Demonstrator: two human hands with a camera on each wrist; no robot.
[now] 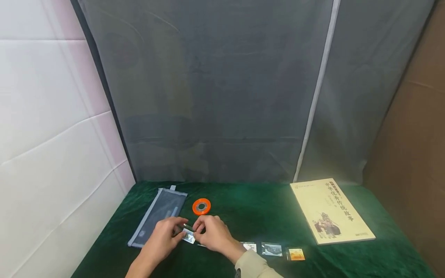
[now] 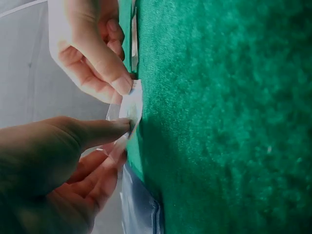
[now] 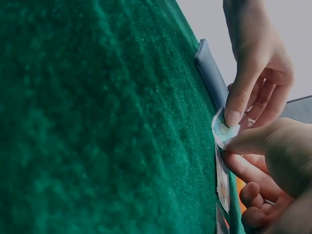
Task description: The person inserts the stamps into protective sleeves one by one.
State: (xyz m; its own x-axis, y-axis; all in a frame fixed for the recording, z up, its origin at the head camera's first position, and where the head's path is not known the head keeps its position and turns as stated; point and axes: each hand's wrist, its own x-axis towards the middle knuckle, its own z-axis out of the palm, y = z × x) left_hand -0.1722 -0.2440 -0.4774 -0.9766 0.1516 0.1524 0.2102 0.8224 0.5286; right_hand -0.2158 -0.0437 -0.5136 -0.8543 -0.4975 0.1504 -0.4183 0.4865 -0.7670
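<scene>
A small pale stamp-like picture (image 1: 189, 236) with a clear plastic sleeve around it is held up between both hands, just over the green cloth. My left hand (image 1: 160, 240) pinches its left end, thumb on the printed face. At the other end, my right hand (image 1: 214, 233) pinches the edge between thumb and fingers. Seen from the left wrist, the clear film (image 2: 113, 113) sticks out past the picture towards the fingers. From the right wrist, the little picture (image 3: 224, 127) looks bent into a slight curve, its greenish-blue print partly behind the left thumb.
Right of the hands lie similar small sleeved pictures: a white one (image 1: 249, 246), a grey one (image 1: 272, 249) and an orange one (image 1: 296, 254). A dark zip pouch (image 1: 161, 212) lies at left, an orange ring-shaped roll (image 1: 201, 206) behind the hands, a cream book (image 1: 330, 212) at right.
</scene>
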